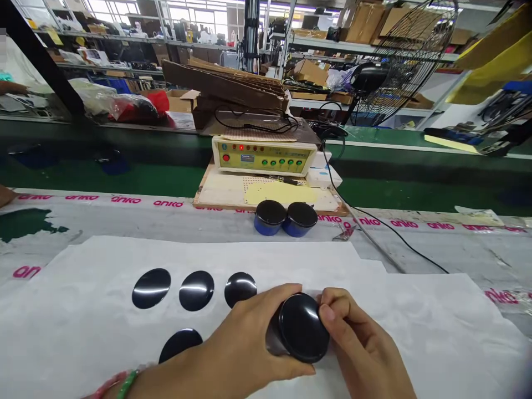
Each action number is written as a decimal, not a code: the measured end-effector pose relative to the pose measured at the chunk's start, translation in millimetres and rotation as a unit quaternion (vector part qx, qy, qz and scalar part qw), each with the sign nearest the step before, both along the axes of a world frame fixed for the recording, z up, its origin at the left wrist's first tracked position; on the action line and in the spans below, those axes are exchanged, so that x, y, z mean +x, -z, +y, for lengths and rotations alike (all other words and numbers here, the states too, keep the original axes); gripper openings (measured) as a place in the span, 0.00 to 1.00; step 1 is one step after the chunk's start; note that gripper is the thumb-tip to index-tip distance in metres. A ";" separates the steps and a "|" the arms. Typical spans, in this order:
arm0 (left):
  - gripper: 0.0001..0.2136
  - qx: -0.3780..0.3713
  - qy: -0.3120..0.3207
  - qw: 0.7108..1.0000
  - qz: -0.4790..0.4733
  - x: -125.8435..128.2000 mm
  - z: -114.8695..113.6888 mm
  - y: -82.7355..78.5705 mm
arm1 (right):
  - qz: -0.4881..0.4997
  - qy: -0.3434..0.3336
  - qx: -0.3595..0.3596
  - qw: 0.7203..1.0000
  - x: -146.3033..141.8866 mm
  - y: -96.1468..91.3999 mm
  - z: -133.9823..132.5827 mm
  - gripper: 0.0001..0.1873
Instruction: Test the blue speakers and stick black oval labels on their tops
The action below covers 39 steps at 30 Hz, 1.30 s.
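Observation:
My left hand [249, 338] is wrapped around a short round container with a glossy black top [305, 327], tilted towards me above the white sheet. At the right edge of that top, my right hand [361, 343] has thumb and fingers pinched together, touching or very near the rim; whether anything thin is between them cannot be made out. Left of my hands, glossy black discs lie flat: one disc [152, 288], another disc [197, 290] and a third disc [240, 288] in a row. A nearer disc [179, 342] is partly covered by my left forearm.
Two blue round containers [270, 218] with black tops stand beyond the sheet [103, 332]. Behind them a yellow control box [265, 157] sits on a board, with a pen [286, 180] before it. A black cable [386, 224] crosses the right side. Another person's hand [6, 195] shows at far left.

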<state>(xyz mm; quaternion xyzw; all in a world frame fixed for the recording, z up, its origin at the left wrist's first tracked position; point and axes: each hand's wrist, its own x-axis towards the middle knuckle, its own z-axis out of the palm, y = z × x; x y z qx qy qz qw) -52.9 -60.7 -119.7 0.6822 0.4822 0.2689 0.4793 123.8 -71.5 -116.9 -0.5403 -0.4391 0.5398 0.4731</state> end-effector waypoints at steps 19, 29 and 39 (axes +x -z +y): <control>0.36 -0.051 -0.018 0.998 0.034 3.2 -1.8 -5.4 | -0.117 0.062 0.102 0.986 -12.6 -7.2 -6.7 0.12; 0.50 -0.005 0.006 0.999 0.040 0.3 -1.6 1.0 | -0.144 0.086 0.105 0.980 -18.0 -9.6 -8.0 0.13; 0.31 0.333 0.087 0.932 0.119 -1.9 0.2 -0.4 | -0.347 0.003 0.025 0.937 10.6 -18.5 -2.0 0.23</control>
